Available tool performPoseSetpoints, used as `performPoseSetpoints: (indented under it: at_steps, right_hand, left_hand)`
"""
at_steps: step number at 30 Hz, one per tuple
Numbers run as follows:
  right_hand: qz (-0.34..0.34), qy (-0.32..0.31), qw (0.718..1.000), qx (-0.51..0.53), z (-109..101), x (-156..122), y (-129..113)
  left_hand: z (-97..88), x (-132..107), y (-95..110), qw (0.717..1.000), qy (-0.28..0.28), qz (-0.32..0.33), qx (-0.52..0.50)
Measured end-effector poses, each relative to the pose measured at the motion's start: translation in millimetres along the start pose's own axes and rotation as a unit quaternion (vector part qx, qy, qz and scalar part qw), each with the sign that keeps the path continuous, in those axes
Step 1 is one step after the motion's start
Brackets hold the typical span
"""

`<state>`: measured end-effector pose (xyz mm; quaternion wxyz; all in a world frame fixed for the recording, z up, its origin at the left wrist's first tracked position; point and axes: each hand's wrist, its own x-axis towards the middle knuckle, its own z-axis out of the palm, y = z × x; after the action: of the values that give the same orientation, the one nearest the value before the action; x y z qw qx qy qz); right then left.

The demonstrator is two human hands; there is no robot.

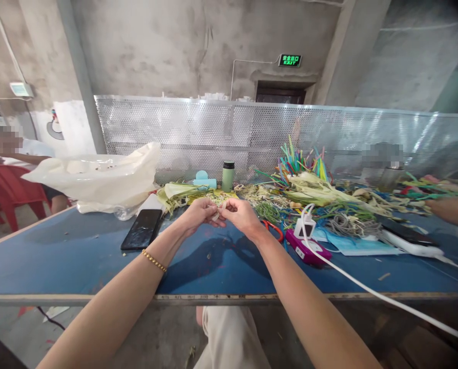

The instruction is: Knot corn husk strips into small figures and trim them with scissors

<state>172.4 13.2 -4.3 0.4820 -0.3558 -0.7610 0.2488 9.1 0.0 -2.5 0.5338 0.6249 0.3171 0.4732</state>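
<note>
Insp: Knee in pale trousers (229, 338) sits nearest cam, under the bench's (79, 256) near edge. Hands?

Asst: Both over mid-bench, approx. centre. Left hand (200, 212) and right hand (242, 215) meet fingertip to fingertip, each pinched shut on one small pale strip (216, 216). Strip is held just above the surface, not touching it. Detail too small to tell more.

Insp: Surroundings?

Asst: Black phone (142, 229) lies left of the hands, near a white plastic bag (98, 179). Red scissors (275, 229) lie just beside the right wrist. Magenta power bank (308, 249) w/ white cable (367, 292) runs off the near edge at right. Heap of coloured strips (321, 195) covers the far right side. Green bottle (228, 177) stands upright at the far edge. Another person's arm (452, 210) is at the right edge, well apart.

Insp: Risks, in your judgement?

Asst: Strip is tiny, so a slack pinch could drop it into loose scraps. Right forearm crosses near the cable; a snag could drag the power bank off. An elbow sweep could also catch the scissors.
</note>
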Motion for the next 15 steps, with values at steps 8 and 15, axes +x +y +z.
performPoseSetpoints:
  at_steps: [8, 15]
  right_hand:
    - [0.008, 0.009, 1.0, -0.004, -2.0, -0.4, -4.4]
    - [0.003, -0.007, 1.0, 0.017, -1.1, -2.3, -8.8]
  left_hand:
    - [1.6, -0.2, 4.2, 1.0, 0.017, 0.016, -0.003]
    - [2.5, 1.1, 0.5, 0.997, 0.058, 0.046, -0.016]
